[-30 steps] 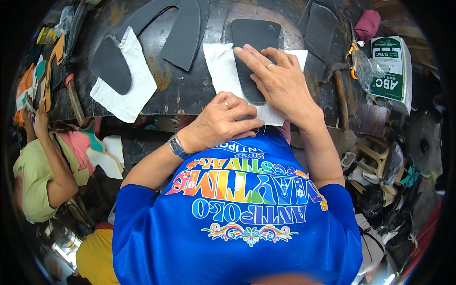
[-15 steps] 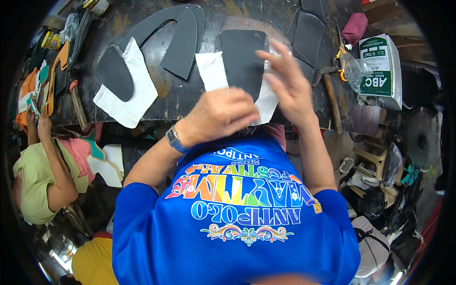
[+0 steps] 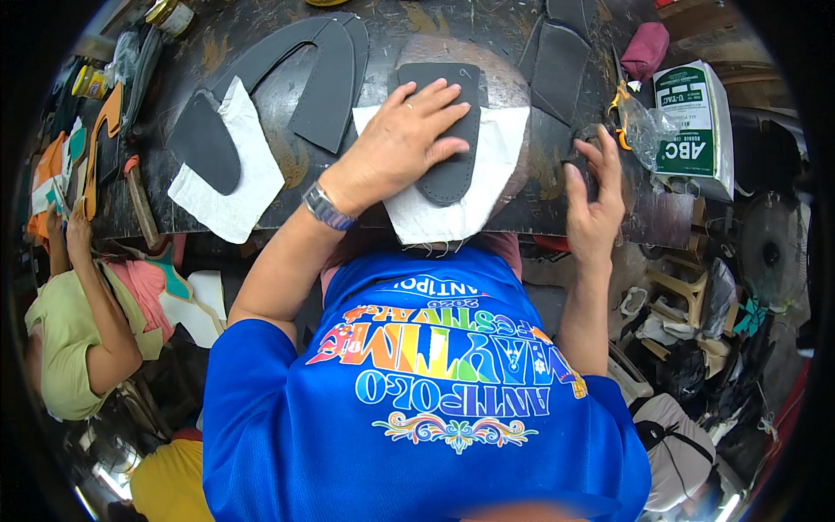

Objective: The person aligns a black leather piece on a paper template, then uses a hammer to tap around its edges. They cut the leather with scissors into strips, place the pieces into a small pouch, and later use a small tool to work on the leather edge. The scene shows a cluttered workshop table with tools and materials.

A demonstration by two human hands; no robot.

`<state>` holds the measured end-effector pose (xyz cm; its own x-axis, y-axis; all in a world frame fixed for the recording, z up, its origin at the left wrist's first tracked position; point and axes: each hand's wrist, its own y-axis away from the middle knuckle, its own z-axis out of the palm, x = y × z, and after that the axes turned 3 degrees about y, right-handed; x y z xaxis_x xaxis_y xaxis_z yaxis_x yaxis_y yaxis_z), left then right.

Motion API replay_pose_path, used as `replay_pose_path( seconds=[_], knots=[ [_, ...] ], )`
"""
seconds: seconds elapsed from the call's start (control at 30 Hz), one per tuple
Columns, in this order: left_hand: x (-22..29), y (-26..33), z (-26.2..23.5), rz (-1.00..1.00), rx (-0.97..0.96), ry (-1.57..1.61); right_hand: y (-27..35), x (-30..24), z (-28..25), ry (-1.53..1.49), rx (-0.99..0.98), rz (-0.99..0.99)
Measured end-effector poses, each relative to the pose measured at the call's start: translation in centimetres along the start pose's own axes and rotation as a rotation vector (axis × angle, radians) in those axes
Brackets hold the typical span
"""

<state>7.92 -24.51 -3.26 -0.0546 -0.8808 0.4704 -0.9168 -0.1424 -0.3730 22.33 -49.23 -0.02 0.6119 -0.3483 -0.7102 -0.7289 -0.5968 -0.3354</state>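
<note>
My left hand lies flat, fingers spread, on a black shoe-upper piece with a stitched, rounded near end. White cloth lies under that piece and shows around its sides and near end. Both rest on a round, worn patch of the dark table. My right hand is at the table's right, thumb and fingers apart and slightly bent, over a hammer. The hammer's dark head shows by the fingertips; its handle is mostly hidden.
Another black piece on white cloth lies left, near a curved black upper. Right are black pieces, orange-handled scissors and a green-white can. A wooden-handled tool leans far left. A co-worker sits there.
My left hand has moved forward and flattened onto the black piece. My right hand has moved right, from the cloth to the hammer. The white cloth now shows around the piece's near end.
</note>
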Motion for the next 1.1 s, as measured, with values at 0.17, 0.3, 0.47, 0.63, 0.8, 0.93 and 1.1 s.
replay_pose_path(
  seconds=[0.17, 0.3, 0.47, 0.63, 0.8, 0.93, 1.1],
  knots=[
    [-1.5, -0.2, -1.9, -0.286, 0.218, -0.046, -4.2, -1.5, 4.4, -0.053, -0.062, -0.101],
    [-1.9, -0.2, -2.8, -0.459, 0.125, 0.197, -6.5, -2.1, 6.9, -0.042, -0.161, -0.063],
    [-1.0, -0.2, -3.3, -0.327, 0.297, 0.696, -6.6, -3.1, 7.9, -0.222, -0.166, -0.081],
    [0.4, 0.2, -4.2, -0.399, 0.310, 1.170, -5.3, -4.2, 6.9, -0.767, -0.192, 0.067],
    [0.8, 0.4, -5.2, -0.458, 0.203, 1.272, -4.9, -5.1, 5.7, -0.967, -0.126, 0.099],
    [1.0, 0.5, -5.1, -0.483, 0.183, 1.256, -4.5, -5.2, 5.9, -0.767, 0.017, -0.041],
    [0.9, 0.7, -4.4, -0.441, 0.205, 1.319, -3.8, -4.8, 5.7, -0.279, 0.197, -0.380]
  ],
)
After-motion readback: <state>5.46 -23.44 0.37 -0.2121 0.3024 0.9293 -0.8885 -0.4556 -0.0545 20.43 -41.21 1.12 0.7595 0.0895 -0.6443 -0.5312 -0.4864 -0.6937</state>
